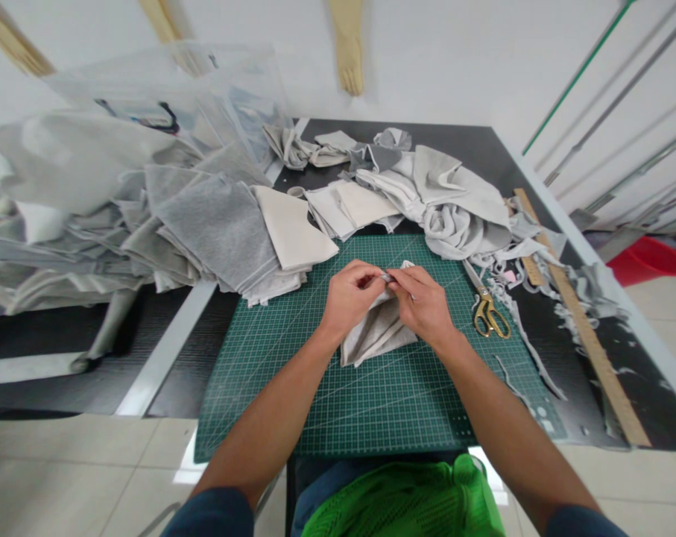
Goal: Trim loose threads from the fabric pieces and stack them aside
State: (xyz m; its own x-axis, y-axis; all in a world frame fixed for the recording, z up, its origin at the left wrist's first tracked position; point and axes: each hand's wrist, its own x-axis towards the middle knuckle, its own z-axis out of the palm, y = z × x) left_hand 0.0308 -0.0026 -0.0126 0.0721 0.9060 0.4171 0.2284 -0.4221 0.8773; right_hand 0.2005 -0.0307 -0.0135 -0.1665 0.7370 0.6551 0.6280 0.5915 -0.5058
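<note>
A light grey piece of fabric (379, 334) hangs in folds above the green cutting mat (270, 388), its lower edge near or on the grid. My left hand (352, 294) pinches the upper edge of this fabric from the left. Close beside it, my right hand (423, 302) pinches the same edge, fingertips nearly meeting the left ones. The exact fold between the fingers is too small to make out. To the right of my right hand, gold-handled scissors (486, 309) lie on the mat, blades pointing away from me.
Stacked grey and cream fabric pieces (220, 224) cover the left side. Bunched cloth (455, 201) lies behind the mat. Fabric scraps (531, 358) and a long wooden ruler (589, 335) are at right. A clear plastic bin (248, 97) stands at the back left.
</note>
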